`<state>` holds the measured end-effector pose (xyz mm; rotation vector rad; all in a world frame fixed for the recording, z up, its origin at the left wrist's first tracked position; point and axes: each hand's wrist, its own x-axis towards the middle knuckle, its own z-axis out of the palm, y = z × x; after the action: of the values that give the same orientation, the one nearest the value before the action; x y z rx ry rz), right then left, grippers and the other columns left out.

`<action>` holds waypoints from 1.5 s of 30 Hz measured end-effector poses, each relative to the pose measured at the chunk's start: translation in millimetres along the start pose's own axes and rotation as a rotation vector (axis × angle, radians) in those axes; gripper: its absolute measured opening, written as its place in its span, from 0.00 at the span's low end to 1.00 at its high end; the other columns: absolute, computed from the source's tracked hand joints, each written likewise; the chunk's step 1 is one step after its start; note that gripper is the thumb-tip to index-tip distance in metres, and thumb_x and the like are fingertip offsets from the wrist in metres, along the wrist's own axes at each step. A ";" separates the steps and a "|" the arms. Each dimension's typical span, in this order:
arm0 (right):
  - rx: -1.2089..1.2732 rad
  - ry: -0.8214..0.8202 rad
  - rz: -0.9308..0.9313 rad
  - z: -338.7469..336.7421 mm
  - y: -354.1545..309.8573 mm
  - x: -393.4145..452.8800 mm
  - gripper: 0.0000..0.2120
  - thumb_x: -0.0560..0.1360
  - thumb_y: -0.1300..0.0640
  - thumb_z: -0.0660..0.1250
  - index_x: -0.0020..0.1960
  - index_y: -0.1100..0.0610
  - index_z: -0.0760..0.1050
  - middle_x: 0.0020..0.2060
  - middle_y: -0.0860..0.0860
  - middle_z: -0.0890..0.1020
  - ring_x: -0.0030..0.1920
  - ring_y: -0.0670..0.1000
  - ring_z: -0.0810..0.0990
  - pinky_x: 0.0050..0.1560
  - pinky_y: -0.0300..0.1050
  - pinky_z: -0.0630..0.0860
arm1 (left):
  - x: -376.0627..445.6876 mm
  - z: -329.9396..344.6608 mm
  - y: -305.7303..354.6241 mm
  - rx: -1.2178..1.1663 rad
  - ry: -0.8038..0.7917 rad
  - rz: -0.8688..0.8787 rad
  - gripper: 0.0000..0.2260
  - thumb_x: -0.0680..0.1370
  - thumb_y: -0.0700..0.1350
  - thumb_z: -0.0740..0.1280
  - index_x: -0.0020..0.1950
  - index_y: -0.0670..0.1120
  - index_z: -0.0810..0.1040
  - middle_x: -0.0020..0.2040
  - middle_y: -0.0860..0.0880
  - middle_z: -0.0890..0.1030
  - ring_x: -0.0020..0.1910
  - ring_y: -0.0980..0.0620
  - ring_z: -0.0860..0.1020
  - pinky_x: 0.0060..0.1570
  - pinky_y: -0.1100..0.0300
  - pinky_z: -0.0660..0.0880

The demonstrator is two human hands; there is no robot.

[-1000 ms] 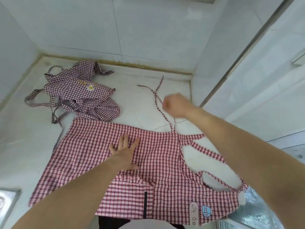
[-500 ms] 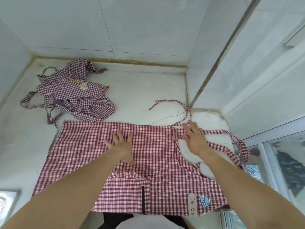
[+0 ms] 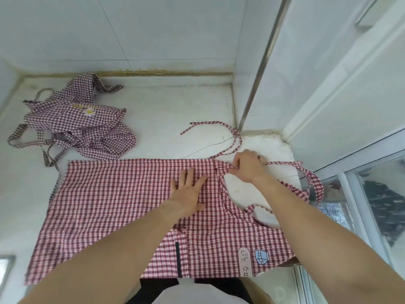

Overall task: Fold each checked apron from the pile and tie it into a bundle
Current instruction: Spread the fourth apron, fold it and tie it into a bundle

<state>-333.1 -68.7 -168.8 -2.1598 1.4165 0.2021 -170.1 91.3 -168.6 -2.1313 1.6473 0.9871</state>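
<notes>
Red checked apron (image 3: 122,207) spread flat, unfolded. L hand (image 3: 188,194) flat pressing; R hand (image 3: 247,166) pinching waist strap (image 3: 225,170). Purple apron pile (image 3: 76,121) untouched; no bundle yet.

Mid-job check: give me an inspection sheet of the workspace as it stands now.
Surface: white counter, cracked near the corner.
Job's things: red checked apron spread flat; its waist tie trails toward the corner; purple checked pile behind it.
Clutter: nothing seen.
Hands: left hand flat on the apron; right hand pinching a strap at the bib edge.
Cables: nothing seen.
Surroundings: tiled wall, window frame on the right.
</notes>
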 end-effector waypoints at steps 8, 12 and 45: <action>-0.013 -0.090 -0.088 -14.2 5.0 14.0 0.16 0.75 0.54 0.73 0.61 0.52 0.75 0.56 0.50 0.80 0.60 0.55 0.77 0.63 0.51 0.71 | -0.4 -2.9 5.6 0.016 -0.035 -0.046 0.44 0.80 0.50 0.68 0.80 0.59 0.36 0.77 0.45 0.27 0.76 0.42 0.29 0.75 0.35 0.38; 0.148 -0.057 -0.077 -31.8 24.2 13.8 0.16 0.72 0.51 0.77 0.56 0.56 0.78 0.56 0.51 0.79 0.55 0.52 0.77 0.56 0.44 0.73 | 0.6 -4.3 7.6 0.036 -0.052 -0.063 0.44 0.79 0.51 0.68 0.79 0.59 0.35 0.77 0.45 0.27 0.76 0.42 0.29 0.75 0.35 0.38; 0.401 0.536 0.491 -90.5 173.8 -82.7 0.18 0.74 0.74 0.62 0.62 0.63 0.76 0.56 0.60 0.82 0.52 0.59 0.83 0.53 0.50 0.80 | -4.2 -7.5 -9.6 0.031 -0.033 -0.079 0.41 0.81 0.45 0.67 0.79 0.63 0.38 0.78 0.52 0.29 0.78 0.43 0.32 0.75 0.34 0.43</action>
<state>-537.9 -100.8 -121.2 -1.5659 2.0643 -0.4835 -159.1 93.0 -162.1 -2.1309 1.5407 0.9621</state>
